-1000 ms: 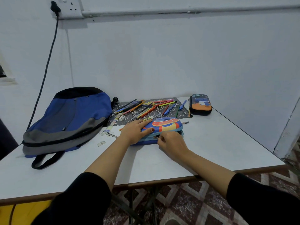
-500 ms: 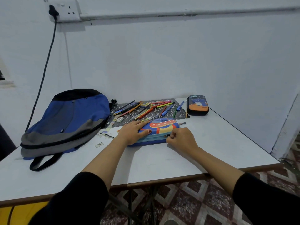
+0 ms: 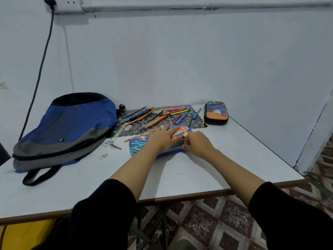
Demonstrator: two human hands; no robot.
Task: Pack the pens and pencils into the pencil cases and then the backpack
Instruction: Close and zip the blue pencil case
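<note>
A blue pencil case (image 3: pixel 138 146) with a bright printed lid lies shut on the white table (image 3: pixel 207 170). My left hand (image 3: pixel 163 138) presses flat on its lid. My right hand (image 3: pixel 197 144) pinches at the case's right front edge, where the zip runs; the zip pull itself is hidden. Several pens and pencils (image 3: pixel 158 116) lie scattered on a dark patterned mat (image 3: pixel 133 126) behind the case. A second black and orange pencil case (image 3: pixel 216 113) sits shut at the back right. The blue and grey backpack (image 3: pixel 66 129) lies flat on the left.
A white eraser (image 3: pixel 128 128), a ruler (image 3: pixel 117 136) and small scraps (image 3: pixel 103 156) lie between backpack and case. A black cable (image 3: pixel 40 69) hangs from a wall socket (image 3: pixel 63 5) behind the backpack. The table edge runs close on the right, with patterned floor (image 3: pixel 216 222) below.
The pencil case has turned so that its left end shows. My left hand slid further right across the lid. My right hand moved along the front edge to the right corner.
</note>
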